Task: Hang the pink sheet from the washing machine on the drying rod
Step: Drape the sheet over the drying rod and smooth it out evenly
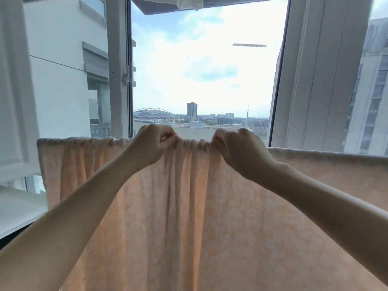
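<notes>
The pink sheet (189, 206) hangs over the rod, its top edge running left to right. The left hand (156, 141) and right hand (237, 148) each pinch that bunched edge mid-rod, close together; spreading outward likely follows.

pink sheet (189, 206) hangs as a full-width curtain across the lower view, top edge bunched between left hand (156, 141) and right hand (237, 148); both grip that edge, knuckles up. no passage forward below the top edge. above the edge: open air through the window opening (199, 70), free between the white frame post (118, 70) on the left and the wide white frame (315, 70) on the right. overhead, hanging white cloth (189, 3) limits upward reach. both forearms cross the near space diagonally.
</notes>
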### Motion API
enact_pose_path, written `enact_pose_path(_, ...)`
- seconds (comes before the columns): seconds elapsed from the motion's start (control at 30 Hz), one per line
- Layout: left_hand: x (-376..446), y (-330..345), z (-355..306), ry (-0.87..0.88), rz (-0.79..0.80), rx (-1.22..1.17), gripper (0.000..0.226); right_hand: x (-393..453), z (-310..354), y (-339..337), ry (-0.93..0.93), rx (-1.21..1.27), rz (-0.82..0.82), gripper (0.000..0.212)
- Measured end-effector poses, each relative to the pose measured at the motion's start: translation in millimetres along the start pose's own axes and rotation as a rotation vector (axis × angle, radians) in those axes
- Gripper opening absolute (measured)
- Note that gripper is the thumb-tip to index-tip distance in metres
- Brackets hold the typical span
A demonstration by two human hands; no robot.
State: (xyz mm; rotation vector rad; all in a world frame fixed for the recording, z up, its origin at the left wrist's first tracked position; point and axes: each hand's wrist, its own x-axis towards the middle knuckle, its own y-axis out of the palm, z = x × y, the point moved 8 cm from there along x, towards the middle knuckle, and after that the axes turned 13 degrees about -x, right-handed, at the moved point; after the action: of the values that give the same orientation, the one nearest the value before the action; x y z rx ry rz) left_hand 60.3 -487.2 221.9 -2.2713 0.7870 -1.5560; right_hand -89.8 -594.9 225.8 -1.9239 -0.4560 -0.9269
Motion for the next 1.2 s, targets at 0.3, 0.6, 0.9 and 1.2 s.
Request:
enact_pose_path(0.3,5,-9,-2,-0.06,-0.19,0.021,0.013,32,19,12,-0.066,0.038,0.068,0.018)
enact_pose_path(0.6,0,-7,-4,-0.058,-0.243,-0.006,0.015,23,30,10,-0.097,0.146,-0.029,0.026)
enact_pose_path(0.9,11,-50,8,-0.159,-0.535,-0.057,0.016,69,32,-4,0.044,0.158,-0.154,0.024)
enact_pose_path(1.2,-21,-43,43,-0.221,-0.085,0.0,0.017,67,69,34,-0.103,0.151,0.0,0.014)
